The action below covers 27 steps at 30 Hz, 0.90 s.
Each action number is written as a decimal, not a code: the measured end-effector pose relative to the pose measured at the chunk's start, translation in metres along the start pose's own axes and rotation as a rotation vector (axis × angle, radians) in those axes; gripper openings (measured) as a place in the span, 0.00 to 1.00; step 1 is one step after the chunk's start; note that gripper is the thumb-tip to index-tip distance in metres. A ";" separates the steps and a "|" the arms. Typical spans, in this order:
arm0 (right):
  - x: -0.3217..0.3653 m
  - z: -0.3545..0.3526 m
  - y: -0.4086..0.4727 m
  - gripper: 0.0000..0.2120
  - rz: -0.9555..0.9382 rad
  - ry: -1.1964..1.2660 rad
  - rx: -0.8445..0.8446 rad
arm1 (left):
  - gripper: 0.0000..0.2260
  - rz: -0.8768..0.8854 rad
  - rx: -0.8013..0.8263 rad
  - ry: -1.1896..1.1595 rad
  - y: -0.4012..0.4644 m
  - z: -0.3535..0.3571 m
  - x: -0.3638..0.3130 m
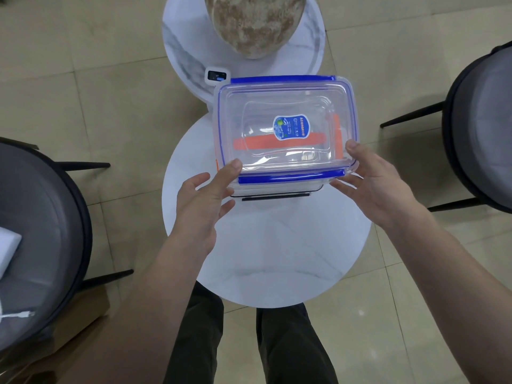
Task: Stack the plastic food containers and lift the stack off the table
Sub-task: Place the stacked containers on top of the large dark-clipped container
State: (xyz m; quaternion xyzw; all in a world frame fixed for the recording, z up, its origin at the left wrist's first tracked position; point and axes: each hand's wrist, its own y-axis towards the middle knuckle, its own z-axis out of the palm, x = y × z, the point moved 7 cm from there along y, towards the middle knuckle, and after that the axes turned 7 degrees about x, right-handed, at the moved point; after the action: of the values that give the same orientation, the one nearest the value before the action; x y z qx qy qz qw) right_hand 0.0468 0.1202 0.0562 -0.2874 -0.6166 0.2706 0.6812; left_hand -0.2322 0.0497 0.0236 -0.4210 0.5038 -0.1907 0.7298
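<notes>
A clear plastic container with a blue-clipped lid [285, 126] sits on top of a stack. Through it shows a container with orange clips [249, 143], and a black-clipped one [275, 195] peeks out underneath at the near edge. My left hand [205, 198] grips the stack's near left corner, thumb on the lid. My right hand [374, 181] holds the near right corner, thumb on the lid and fingers under it. The stack is over the round white table [266, 259]; whether it touches the tabletop I cannot tell.
A second round marble table [182, 51] stands behind with a mottled brown vase [255, 20] and a small white device [217, 76]. Dark round chairs sit at the left [41, 231] and right [482, 128]. My legs are under the near table edge.
</notes>
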 end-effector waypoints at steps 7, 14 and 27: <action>-0.006 0.000 0.002 0.13 -0.005 0.028 0.039 | 0.47 -0.001 0.007 0.017 -0.002 0.001 0.001; -0.013 -0.004 0.003 0.33 -0.004 -0.027 0.017 | 0.50 0.024 0.007 0.075 -0.004 0.001 0.000; -0.033 -0.034 0.011 0.29 0.027 0.094 -0.112 | 0.36 -0.042 -0.016 0.034 -0.008 -0.013 0.009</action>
State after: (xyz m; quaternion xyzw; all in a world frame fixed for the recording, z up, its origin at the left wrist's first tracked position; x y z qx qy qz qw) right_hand 0.0770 0.1020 0.0227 -0.3457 -0.5942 0.2311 0.6885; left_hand -0.2391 0.0334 0.0235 -0.4341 0.5087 -0.2091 0.7135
